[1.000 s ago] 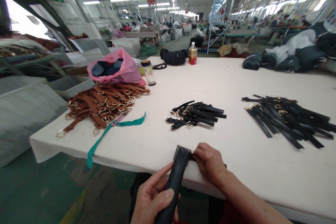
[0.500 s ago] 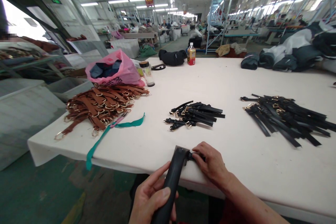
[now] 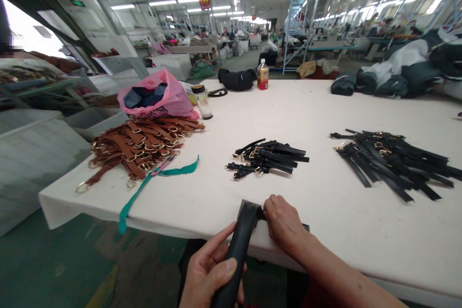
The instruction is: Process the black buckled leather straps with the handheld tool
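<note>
Head view: my only feed, looking down over the near edge of the white surface [image 3: 325, 106].
Left grip: I see the left hand [image 3: 211, 274] wrapped fully round the body of a black handheld tool [image 3: 240, 245], thumb laid along its top, below the edge.
Tool position: it slants up from that hand, and its flat head rests on the near edge, right against the other hand's fingertips.
Right grip: the right hand [image 3: 283, 224] has its fingers bent down and closed onto a black strap [image 3: 305, 227], pinning it to the surface at the tool's head.
Strap position: flat along the near edge and mostly hidden under the hand. I can make out only a short end to the right of it.
Mid-surface: a small pile of black straps [image 3: 269, 159] with gold buckles lies just beyond the hands, apart from them.
Right side: a large pile of black straps [image 3: 393, 161] lies well apart from the small one.
Left corner: a heap of brown straps [image 3: 139, 144] with gold rings touches a pink bag [image 3: 159, 94] behind it.
Near edge, left: a green ribbon [image 3: 144, 187] runs from the brown heap over the edge and hangs down.
Far end: a lidded jar [image 3: 202, 101] stands beside the pink bag. Further back are a black pouch [image 3: 237, 78] and an orange drink bottle [image 3: 263, 75].
</note>
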{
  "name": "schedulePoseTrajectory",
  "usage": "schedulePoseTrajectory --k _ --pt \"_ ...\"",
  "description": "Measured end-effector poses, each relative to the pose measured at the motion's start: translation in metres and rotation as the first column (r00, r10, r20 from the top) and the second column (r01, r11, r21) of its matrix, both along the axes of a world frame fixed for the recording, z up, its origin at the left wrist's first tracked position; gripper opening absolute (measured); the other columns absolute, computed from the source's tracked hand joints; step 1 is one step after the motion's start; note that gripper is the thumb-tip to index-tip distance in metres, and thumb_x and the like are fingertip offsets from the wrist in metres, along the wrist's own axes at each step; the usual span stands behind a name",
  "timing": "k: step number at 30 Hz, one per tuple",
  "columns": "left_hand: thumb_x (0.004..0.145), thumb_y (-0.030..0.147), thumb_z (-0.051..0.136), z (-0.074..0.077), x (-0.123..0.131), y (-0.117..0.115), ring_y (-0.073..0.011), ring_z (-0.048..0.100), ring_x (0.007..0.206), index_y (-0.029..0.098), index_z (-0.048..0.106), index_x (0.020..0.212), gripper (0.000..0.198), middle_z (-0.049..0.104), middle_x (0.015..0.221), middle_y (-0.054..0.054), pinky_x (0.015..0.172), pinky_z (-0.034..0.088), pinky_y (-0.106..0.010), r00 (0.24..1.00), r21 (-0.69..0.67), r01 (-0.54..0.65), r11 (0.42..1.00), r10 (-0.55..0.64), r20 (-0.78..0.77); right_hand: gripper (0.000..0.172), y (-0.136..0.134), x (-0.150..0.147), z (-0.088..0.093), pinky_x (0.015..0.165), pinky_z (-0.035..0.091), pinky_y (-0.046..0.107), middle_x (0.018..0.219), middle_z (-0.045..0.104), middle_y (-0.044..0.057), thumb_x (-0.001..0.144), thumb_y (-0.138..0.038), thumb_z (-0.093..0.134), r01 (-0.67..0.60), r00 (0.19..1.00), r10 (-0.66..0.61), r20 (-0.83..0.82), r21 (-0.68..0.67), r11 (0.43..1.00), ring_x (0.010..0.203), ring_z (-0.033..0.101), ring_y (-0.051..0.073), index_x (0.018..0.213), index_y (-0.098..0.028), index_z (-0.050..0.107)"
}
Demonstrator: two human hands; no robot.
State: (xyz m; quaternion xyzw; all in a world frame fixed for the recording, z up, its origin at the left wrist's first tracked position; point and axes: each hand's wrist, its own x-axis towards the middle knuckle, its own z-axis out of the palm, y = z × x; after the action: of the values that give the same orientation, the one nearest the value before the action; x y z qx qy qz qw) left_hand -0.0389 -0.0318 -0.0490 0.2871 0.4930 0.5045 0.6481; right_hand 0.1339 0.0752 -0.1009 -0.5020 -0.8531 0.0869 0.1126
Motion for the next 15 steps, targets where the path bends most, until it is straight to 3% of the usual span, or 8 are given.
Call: schedulePoseTrajectory --k 6,10,15 --pt "0.071 0.029 0.067 -0.003 -0.003 -0.001 -0.0204 0.063 0.038 0.016 0.048 0.128 0.061 0.071 0.066 -0.007 0.032 0.046 -0.024 1.000 0.008 0.006 1.000 -0.006 0.026 0.012 0.004 0.007 -0.006 0.070 0.039 0.028 0.084 0.058 0.006 0.086 -0.014 0.045 0.050 0.986 -0.057 -0.158 -0.047 0.998 0.079 0.053 0.018 0.082 -0.018 0.056" --pt "0.073 0.028 0.065 -0.004 -0.004 -0.001 -0.0202 0.064 0.038 0.016 0.048 0.128 0.059 0.072 0.067 -0.007 0.032 0.045 -0.024 0.999 0.018 0.006 1.000 -0.007 0.050 0.016 0.010 0.017 0.006 0.069 0.040 0.024 0.084 0.061 0.002 0.085 -0.020 0.048 -0.087 0.967 0.049 -0.248 -0.146 0.985 0.078 0.057 0.014 0.082 -0.022 0.064" --pt "0.073 0.027 0.065 -0.004 -0.004 -0.001 -0.0205 0.064 0.038 0.018 0.050 0.126 0.056 0.071 0.066 -0.007 0.032 0.045 -0.023 0.998 0.017 0.008 1.000 -0.009 0.057 0.020 0.015 0.015 0.028 0.064 0.039 0.023 0.082 0.065 0.004 0.078 -0.012 0.051 -0.168 0.986 0.165 -0.033 -0.169 0.971 0.073 0.060 0.014 0.073 -0.020 0.068"
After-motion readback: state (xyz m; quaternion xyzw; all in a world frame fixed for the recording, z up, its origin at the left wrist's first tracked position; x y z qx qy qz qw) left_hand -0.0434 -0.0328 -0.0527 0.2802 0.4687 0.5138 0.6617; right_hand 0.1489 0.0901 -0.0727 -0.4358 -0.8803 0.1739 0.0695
